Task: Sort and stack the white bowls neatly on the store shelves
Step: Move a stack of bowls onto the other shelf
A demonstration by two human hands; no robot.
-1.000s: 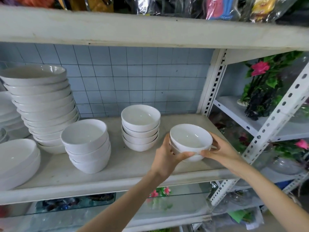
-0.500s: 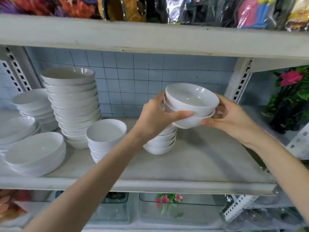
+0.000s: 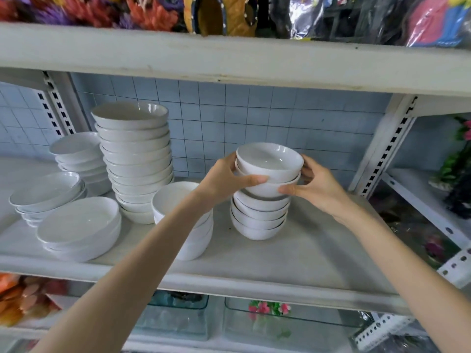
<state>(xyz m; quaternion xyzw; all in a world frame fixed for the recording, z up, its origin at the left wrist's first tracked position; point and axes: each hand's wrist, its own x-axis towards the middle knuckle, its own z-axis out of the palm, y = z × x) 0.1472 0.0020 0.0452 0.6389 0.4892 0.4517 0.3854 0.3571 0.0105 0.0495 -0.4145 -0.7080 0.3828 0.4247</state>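
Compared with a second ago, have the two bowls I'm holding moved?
Yes. The held bowls went from the shelf front, right of the small bowl stack, up and left to directly above that stack, gripped by the left hand and right hand.

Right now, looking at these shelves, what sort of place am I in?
Probably a housewares shop: many stacks of identical white bowls on a slotted metal shelf, plastic-wrapped goods overhead, and artificial flowers to the right.
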